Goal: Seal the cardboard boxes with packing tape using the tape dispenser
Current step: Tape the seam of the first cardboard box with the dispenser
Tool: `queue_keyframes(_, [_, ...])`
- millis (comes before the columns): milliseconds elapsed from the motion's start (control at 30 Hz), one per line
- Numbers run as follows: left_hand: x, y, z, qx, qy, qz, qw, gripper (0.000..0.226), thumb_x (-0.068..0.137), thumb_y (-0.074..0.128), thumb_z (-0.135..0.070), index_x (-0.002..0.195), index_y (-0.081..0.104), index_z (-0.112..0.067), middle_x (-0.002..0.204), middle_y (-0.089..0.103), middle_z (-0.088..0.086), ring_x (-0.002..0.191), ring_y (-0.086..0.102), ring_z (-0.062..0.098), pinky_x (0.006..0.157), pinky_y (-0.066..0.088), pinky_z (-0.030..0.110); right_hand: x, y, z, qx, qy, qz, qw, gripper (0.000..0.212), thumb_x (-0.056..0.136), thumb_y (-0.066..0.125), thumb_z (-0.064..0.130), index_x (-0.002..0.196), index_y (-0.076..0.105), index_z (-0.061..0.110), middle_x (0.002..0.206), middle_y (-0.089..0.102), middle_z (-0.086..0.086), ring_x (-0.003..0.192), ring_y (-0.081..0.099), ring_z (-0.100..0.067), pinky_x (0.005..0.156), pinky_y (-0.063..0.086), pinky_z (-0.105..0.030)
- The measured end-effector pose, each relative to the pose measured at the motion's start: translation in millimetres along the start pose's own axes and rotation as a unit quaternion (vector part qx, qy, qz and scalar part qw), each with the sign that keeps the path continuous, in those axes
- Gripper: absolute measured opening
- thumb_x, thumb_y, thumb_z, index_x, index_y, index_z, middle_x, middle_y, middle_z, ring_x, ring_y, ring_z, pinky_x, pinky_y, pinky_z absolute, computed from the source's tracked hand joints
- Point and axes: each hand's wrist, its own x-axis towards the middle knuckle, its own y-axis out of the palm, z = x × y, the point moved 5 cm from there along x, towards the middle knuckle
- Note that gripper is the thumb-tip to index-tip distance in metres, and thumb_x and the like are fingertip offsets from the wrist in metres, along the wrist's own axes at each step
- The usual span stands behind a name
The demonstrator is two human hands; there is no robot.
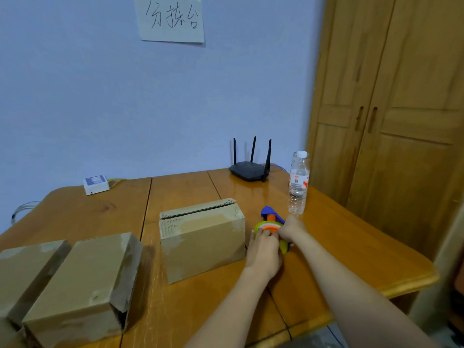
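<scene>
A blue, orange and green tape dispenser (pixel 270 220) lies on the wooden table (pixel 351 247), just right of a cardboard box (pixel 202 243) whose top flaps stand slightly apart. My left hand (pixel 263 252) rests on the dispenser's roll, fingers curled over it. My right hand (pixel 291 228) pinches the dispenser at its right side. Two more cardboard boxes lie at the left front, one nearer the middle (pixel 80 287) and one at the frame edge (pixel 27 267).
A clear water bottle (pixel 298 183) stands just behind the dispenser. A black router (pixel 249 169) and a white adapter box (pixel 96 184) sit at the table's back. A wooden wardrobe (pixel 391 121) rises to the right; the table edge runs close on that side.
</scene>
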Motion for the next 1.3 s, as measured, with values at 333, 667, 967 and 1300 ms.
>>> queue_keyframes(333, [-30,-71,-20,-0.234,0.000,-0.154,0.960,0.042,0.096,0.053,-0.013,0.137,0.054,-0.016,0.138,0.044,0.003,0.124,0.051,0.023,0.107,0.040,0.032,-30,-50,-9,0.116,-0.021,-0.093,0.989,0.012,0.088,0.069,0.015,0.094,0.061,0.008,0.091,0.059,-0.011,0.082,0.055,-0.029,0.055,0.038,-0.031])
queue_keyframes(667, [-42,-109,-13,-0.473,-0.069,-0.059,0.876,0.085,0.081,0.065,-0.064,0.148,0.034,-0.023,0.131,0.060,-0.007,0.119,0.059,0.017,0.098,0.051,0.035,-104,-68,29,0.413,-0.151,-0.006,0.898,0.020,0.095,0.060,-0.001,0.109,0.071,0.007,0.090,0.074,-0.011,0.075,0.070,-0.018,0.057,0.056,-0.025])
queue_keyframes(967, [-60,-150,9,-0.519,-0.068,-0.140,0.840,0.038,0.082,0.078,-0.027,0.110,0.053,-0.029,0.095,0.066,-0.009,0.085,0.065,0.004,0.076,0.055,0.027,-124,-48,73,0.515,-0.166,0.060,0.839,0.018,0.098,0.058,0.002,0.106,0.070,0.012,0.081,0.076,-0.005,0.072,0.072,-0.013,0.057,0.056,-0.025])
queue_keyframes(1300, [-77,-158,33,-0.591,-0.083,-0.090,0.797,0.042,0.091,0.067,-0.045,0.125,0.053,-0.024,0.117,0.067,0.005,0.106,0.067,0.018,0.094,0.056,0.039,-132,-35,94,0.514,-0.161,0.091,0.838,0.021,0.098,0.063,0.011,0.119,0.066,0.009,0.102,0.074,-0.011,0.090,0.072,-0.023,0.070,0.059,-0.032])
